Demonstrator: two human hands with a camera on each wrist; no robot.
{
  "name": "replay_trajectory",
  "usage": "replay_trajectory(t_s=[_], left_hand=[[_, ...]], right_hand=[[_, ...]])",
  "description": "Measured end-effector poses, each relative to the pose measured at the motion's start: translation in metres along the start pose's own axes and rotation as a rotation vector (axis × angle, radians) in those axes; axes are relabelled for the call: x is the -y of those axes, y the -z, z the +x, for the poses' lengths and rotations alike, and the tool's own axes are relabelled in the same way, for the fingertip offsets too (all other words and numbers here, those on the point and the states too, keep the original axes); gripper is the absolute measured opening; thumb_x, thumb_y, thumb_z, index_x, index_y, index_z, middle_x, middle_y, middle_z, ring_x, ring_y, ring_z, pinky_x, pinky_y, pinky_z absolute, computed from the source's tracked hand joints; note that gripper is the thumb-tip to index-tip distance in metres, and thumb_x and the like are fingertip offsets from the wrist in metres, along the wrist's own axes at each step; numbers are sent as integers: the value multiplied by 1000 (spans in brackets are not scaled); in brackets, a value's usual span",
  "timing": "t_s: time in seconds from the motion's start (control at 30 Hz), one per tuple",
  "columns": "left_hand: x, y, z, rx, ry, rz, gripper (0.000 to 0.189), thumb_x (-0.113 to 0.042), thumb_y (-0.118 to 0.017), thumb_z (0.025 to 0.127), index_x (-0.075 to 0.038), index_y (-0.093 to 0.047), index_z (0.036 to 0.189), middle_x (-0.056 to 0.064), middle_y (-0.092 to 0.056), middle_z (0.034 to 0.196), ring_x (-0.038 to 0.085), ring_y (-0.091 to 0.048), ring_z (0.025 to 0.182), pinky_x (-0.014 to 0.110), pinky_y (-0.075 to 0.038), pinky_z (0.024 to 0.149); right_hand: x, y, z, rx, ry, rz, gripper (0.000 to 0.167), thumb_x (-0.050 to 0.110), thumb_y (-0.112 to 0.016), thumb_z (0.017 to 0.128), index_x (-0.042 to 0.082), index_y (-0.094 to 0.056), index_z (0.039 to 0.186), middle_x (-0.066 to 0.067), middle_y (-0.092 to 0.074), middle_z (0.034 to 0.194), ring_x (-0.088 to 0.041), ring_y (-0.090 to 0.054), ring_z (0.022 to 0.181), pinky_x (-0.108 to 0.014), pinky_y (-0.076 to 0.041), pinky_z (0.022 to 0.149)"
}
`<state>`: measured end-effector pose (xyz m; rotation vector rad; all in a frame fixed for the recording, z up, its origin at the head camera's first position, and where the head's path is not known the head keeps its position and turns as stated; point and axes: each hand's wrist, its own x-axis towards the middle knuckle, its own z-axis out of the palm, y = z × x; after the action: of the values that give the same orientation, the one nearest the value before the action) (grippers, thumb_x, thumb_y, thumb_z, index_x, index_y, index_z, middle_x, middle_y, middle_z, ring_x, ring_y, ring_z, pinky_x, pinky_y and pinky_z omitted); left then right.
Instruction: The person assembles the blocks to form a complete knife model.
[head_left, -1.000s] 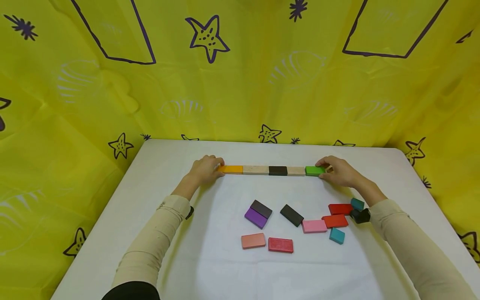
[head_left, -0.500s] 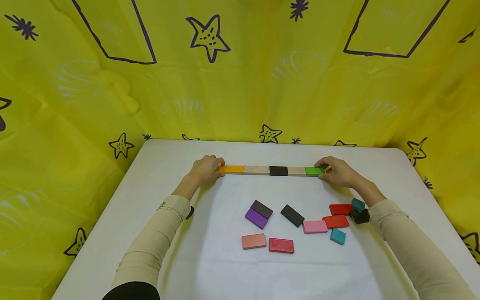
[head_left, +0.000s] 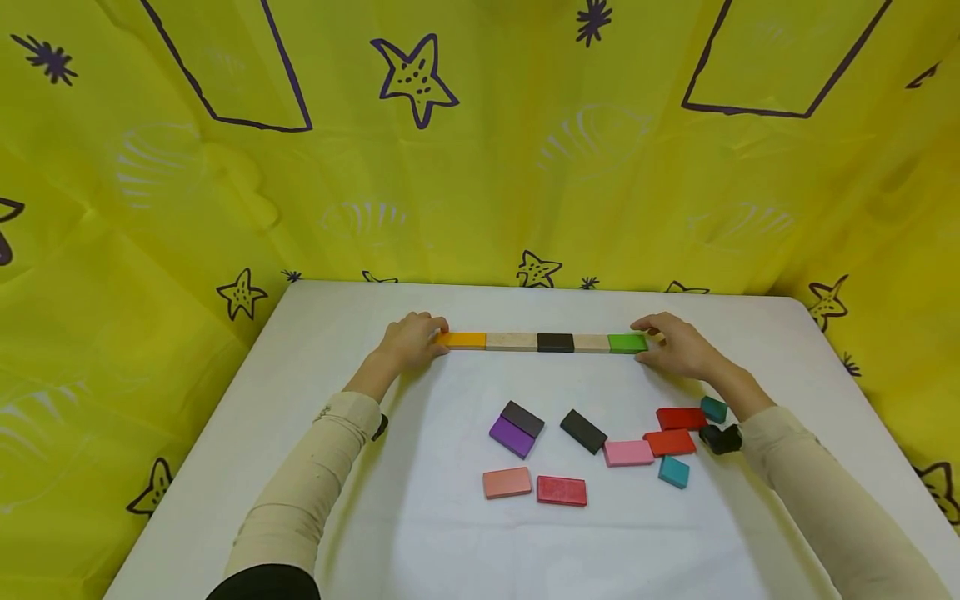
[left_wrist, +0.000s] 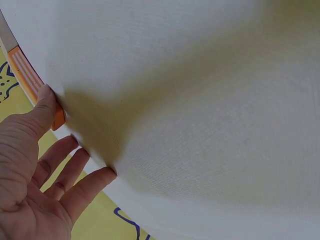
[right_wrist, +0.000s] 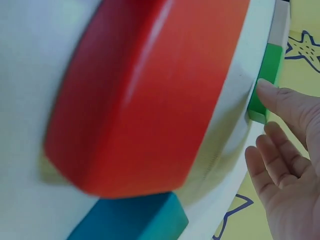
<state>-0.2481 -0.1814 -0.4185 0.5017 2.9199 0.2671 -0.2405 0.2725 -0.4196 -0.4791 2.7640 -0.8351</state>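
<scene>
In the head view, a straight row of flat blocks lies on the white table. My left hand pinches the outer end of the orange block between thumb and index finger. Beside that come a pale wooden block, a black block, a shorter pale wooden block and a green block. My right hand is at the green block's outer end, thumb in front and index finger behind, spread around it. In the right wrist view the thumb overlaps the green block; contact is unclear.
Nearer me lie purple, dark grey, black, pink, salmon and crimson blocks. Red and teal ones lie by my right sleeve. A yellow cloth hangs behind the table.
The right thumb has drawn slightly away toward me, uncovering more of the green block's outer end. The left hand, the row and the loose blocks stay nearly where they were.
</scene>
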Motion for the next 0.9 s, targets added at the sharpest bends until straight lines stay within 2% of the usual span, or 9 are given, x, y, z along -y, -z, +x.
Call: replay_trajectory(t_s=[0.2, 0.57, 0.9], left_hand=[[0, 0, -1, -5, -2, 4, 32, -32, -70, 98, -15, -66, 125, 9, -66, 112, 30, -59, 102, 50, -53, 85], [0, 0, -3, -18, -12, -1, 32, -31, -71, 98, -15, -66, 124, 9, -67, 110, 30, -60, 101, 51, -53, 83], [0, -1, -1, -22, -16, -5, 32, -32, -72, 97, -15, -67, 124, 10, -67, 112, 30, -60, 101, 50, -54, 82]], right_hand=[[5, 0, -11, -48, -9, 43, 52, 8, -71, 94, -4, -51, 141, -29, -47, 142, -48, -44, 127, -64, -42, 106], [13, -10, -27, -123, 72, 73, 50, 4, -74, 93, -6, -53, 137, -27, -53, 134, -44, -49, 122, -62, -46, 101], [29, -22, -42, -126, 91, 107, 48, 9, -74, 94, -6, -55, 135, -26, -56, 131, -44, -53, 120, -61, -46, 100]])
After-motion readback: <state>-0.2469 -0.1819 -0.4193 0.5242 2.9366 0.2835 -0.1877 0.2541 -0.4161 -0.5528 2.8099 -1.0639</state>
